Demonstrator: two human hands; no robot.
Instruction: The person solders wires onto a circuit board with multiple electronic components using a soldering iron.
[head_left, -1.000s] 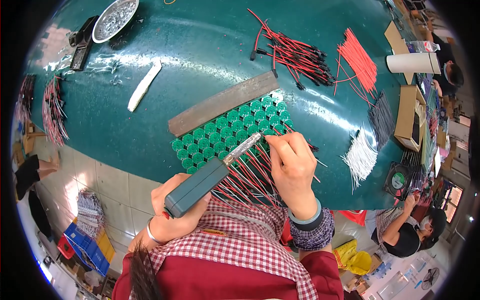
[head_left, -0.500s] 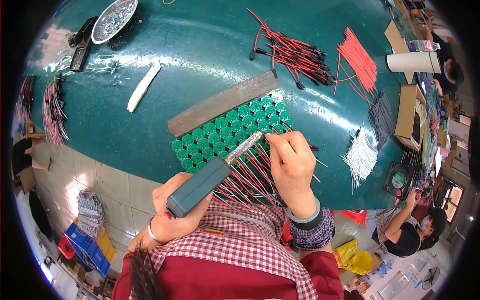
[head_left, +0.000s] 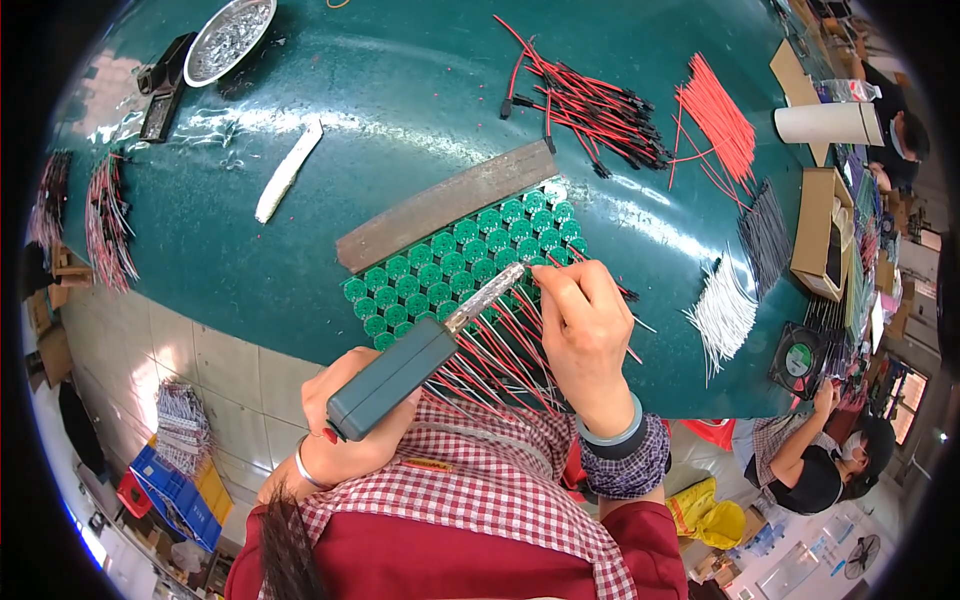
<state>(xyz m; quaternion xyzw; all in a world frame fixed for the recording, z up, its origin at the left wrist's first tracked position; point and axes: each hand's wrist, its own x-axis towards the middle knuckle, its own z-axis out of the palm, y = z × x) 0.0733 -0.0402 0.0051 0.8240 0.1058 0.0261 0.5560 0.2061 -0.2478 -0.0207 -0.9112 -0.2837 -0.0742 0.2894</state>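
Note:
My left hand point(head_left: 383, 434) is closed round the dark green, box-shaped handle of a soldering iron point(head_left: 392, 378). Its metal barrel slants up to the right, and the tip meets the fingertips of my right hand point(head_left: 588, 335). Those fingers are pinched on a thin wire, mostly hidden by them, at the right part of a panel of round green circuit boards point(head_left: 430, 275). Red and white wires point(head_left: 505, 345) run from the panel's near side towards my checked apron. Along the panel's far edge lies a brown flat bar point(head_left: 445, 207).
Beyond the panel lie black-ended red wires point(head_left: 590, 110). Bundles of red point(head_left: 718, 120), black point(head_left: 765, 240) and white wires point(head_left: 722, 315) are at the right, near a small fan point(head_left: 797, 358). A white strip point(head_left: 290, 170) and a metal bowl point(head_left: 230, 40) lie left. Another person point(head_left: 815, 455) sits right.
The handle end of the soldering iron has dipped slightly down and left. The tip and my right hand stay almost where they were.

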